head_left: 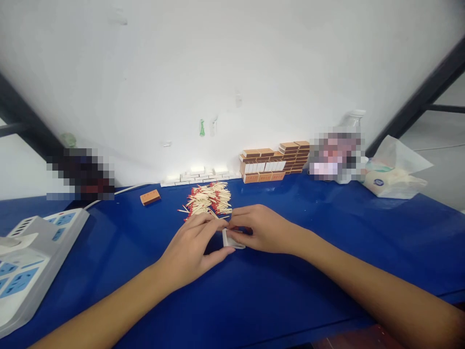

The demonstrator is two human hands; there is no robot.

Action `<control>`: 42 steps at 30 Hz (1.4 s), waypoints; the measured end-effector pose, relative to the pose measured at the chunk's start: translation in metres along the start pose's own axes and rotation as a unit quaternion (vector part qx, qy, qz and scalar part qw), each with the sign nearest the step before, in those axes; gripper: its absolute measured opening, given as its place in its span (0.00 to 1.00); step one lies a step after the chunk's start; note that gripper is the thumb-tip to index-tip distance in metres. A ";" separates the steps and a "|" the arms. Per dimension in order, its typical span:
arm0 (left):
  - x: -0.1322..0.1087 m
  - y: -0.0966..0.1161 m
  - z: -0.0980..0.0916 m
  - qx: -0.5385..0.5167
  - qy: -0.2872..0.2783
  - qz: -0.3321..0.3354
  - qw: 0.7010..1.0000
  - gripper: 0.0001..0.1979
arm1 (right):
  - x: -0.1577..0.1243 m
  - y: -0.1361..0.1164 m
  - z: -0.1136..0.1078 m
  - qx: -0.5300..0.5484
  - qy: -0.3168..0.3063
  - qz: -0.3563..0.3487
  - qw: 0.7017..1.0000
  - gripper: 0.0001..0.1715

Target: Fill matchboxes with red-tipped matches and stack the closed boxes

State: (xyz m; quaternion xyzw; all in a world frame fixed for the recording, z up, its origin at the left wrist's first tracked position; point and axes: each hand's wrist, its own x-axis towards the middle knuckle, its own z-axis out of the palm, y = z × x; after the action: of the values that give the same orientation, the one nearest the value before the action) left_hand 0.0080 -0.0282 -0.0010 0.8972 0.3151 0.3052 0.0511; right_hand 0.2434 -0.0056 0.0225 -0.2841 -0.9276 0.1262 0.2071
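Observation:
A small white matchbox tray [225, 239] rests on the blue table in front of me, partly covered by my fingers. My left hand [192, 242] holds the tray's left end between thumb and forefinger. My right hand [256, 228] reaches over the tray from the right, its fingers closed together at the tray's inside. Whatever those fingers hold is hidden. Just beyond both hands lies a loose pile of matches [209, 198] with red heads and pale sticks.
White trays [198, 177] are stacked along the wall. Brown matchboxes [263, 177] stand piled to their right. One matchbox [150, 197] lies alone at left. A power strip [69, 247] fills the left side; a tissue pack [392, 182] sits at the right.

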 end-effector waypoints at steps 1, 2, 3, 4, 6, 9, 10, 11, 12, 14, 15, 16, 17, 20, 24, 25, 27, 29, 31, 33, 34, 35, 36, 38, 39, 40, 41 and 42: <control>0.000 0.000 0.000 0.000 -0.002 -0.003 1.000 0.20 | 0.000 0.000 0.001 -0.005 0.003 -0.006 1.000 0.12; 0.000 0.000 0.000 0.001 -0.003 -0.004 1.000 0.21 | 0.000 0.000 0.002 -0.009 0.006 -0.009 1.000 0.12; 0.000 0.000 0.000 0.000 -0.003 -0.006 1.000 0.22 | 0.000 0.001 0.003 -0.012 0.008 -0.010 1.000 0.12; 0.000 -0.001 0.001 0.001 -0.002 -0.006 1.000 0.23 | 0.000 0.001 0.003 -0.014 0.010 -0.010 1.000 0.12; 0.000 -0.001 0.001 0.001 -0.001 -0.005 1.000 0.24 | 0.000 0.000 0.004 -0.019 0.014 -0.011 1.000 0.11; 0.001 -0.002 0.000 -0.001 -0.001 -0.004 1.000 0.25 | 0.000 0.000 0.005 -0.033 0.019 -0.016 0.999 0.12; 0.001 -0.002 -0.001 -0.002 0.000 -0.004 1.000 0.25 | 0.000 0.000 0.005 -0.039 0.019 -0.018 0.999 0.13; 0.001 -0.001 -0.001 -0.003 0.001 -0.005 1.000 0.25 | 0.000 -0.001 0.006 -0.045 0.019 -0.019 0.999 0.13; 0.001 -0.001 -0.002 -0.004 0.002 -0.007 1.000 0.25 | 0.000 -0.001 0.006 -0.050 0.018 -0.021 0.998 0.13; 0.001 0.000 -0.003 -0.010 0.001 -0.011 1.000 0.25 | 0.000 -0.002 0.006 -0.055 0.017 -0.026 0.998 0.13; 0.001 0.000 -0.003 -0.013 0.001 -0.014 1.000 0.25 | 0.000 -0.002 0.006 -0.054 0.016 -0.029 0.998 0.12; 0.001 0.001 -0.003 -0.015 0.000 -0.016 1.000 0.25 | 0.000 -0.002 0.006 -0.052 0.016 -0.032 0.998 0.12; 0.001 0.001 -0.004 -0.018 0.000 -0.019 1.000 0.25 | 0.000 -0.002 0.006 -0.050 0.016 -0.034 0.998 0.12; 0.002 0.000 -0.004 -0.023 -0.003 -0.028 0.999 0.24 | -0.001 -0.002 0.006 -0.048 0.017 -0.037 0.998 0.13; 0.001 0.000 -0.003 -0.034 -0.012 -0.036 0.999 0.23 | -0.001 -0.002 0.006 -0.057 0.021 -0.036 0.998 0.13; 0.001 -0.001 -0.003 -0.034 -0.012 -0.036 0.999 0.23 | -0.001 -0.001 0.007 -0.058 0.022 -0.032 0.998 0.12; 0.001 -0.001 -0.002 -0.030 -0.009 -0.035 0.999 0.24 | -0.001 -0.001 0.007 -0.054 0.021 -0.022 0.998 0.11; 0.000 -0.002 -0.001 -0.024 -0.012 -0.036 0.999 0.26 | 0.000 0.000 0.007 -0.043 0.016 -0.014 0.999 0.10; -0.001 -0.003 0.000 -0.020 -0.016 -0.038 0.999 0.27 | 0.000 0.000 0.007 -0.031 0.013 -0.010 0.999 0.08; -0.001 -0.004 0.001 -0.015 -0.016 -0.040 0.999 0.28 | 0.000 0.000 0.007 -0.022 0.014 -0.012 1.000 0.07; -0.001 -0.004 0.001 -0.014 -0.015 -0.040 0.999 0.28 | 0.000 -0.001 0.007 -0.021 0.015 -0.014 1.000 0.07; -0.002 -0.004 0.001 -0.013 -0.014 -0.039 0.999 0.28 | 0.000 -0.001 0.007 -0.021 0.017 -0.016 0.999 0.06; -0.002 -0.004 0.001 -0.013 -0.014 -0.038 0.999 0.28 | 0.000 -0.001 0.007 -0.024 0.019 -0.018 0.999 0.06; -0.002 -0.004 0.001 -0.013 -0.017 -0.035 0.999 0.28 | 0.000 -0.001 0.008 -0.031 0.023 -0.017 0.999 0.05; -0.003 -0.004 0.001 -0.013 -0.019 -0.033 0.999 0.29 | 0.000 -0.001 0.008 -0.034 0.024 -0.016 0.999 0.05; -0.003 -0.003 0.001 -0.013 -0.020 -0.033 0.999 0.29 | 0.000 0.000 0.008 -0.036 0.024 -0.016 0.999 0.05; -0.003 -0.003 0.001 -0.013 -0.021 -0.033 0.999 0.29 | 0.000 0.000 0.009 -0.039 0.024 -0.015 0.999 0.04; -0.003 -0.003 0.002 -0.014 -0.021 -0.034 0.999 0.29 | 0.000 0.001 0.009 -0.041 0.022 -0.013 0.999 0.04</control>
State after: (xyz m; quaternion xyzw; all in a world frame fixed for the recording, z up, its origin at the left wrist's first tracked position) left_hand 0.0052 -0.0273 -0.0048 0.8914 0.3399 0.2888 0.0801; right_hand 0.2397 -0.0065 0.0138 -0.2827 -0.9309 0.0788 0.2175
